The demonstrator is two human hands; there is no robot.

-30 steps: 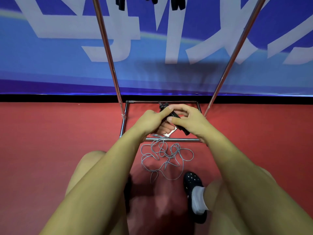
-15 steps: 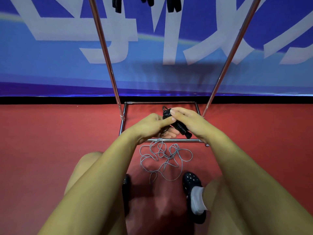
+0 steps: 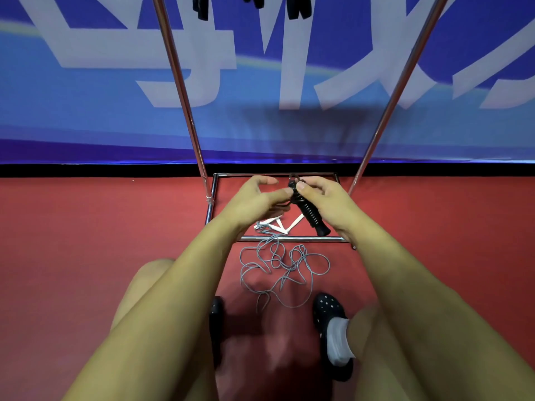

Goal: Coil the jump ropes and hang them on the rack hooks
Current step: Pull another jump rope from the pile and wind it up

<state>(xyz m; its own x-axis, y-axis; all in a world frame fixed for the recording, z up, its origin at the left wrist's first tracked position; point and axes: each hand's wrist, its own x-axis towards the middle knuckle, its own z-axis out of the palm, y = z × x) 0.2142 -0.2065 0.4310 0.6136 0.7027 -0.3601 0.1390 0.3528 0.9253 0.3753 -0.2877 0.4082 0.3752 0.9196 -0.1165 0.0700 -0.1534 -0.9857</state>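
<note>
I crouch in front of a chrome rack (image 3: 185, 91). My right hand (image 3: 327, 204) grips the black handles of a jump rope (image 3: 311, 217), with black cord wound around them. My left hand (image 3: 252, 201) pinches the black cord at the handles' top end with thumb and fingers. On the red floor below lies a second jump rope: a tangled grey cord (image 3: 278, 270) with white handles (image 3: 278, 225) inside the rack's base frame. Black handles of hung ropes (image 3: 295, 7) dangle at the top edge.
The rack's two slanted poles rise left and right of my hands, and its rectangular base frame (image 3: 289, 239) lies on the red floor. A blue banner wall (image 3: 86, 111) stands close behind. My black shoes (image 3: 330, 314) flank the grey cord.
My hands have spread slightly apart and risen. The left fingers have opened off the handles and now pinch only the cord end. The white handles on the floor are now uncovered.
</note>
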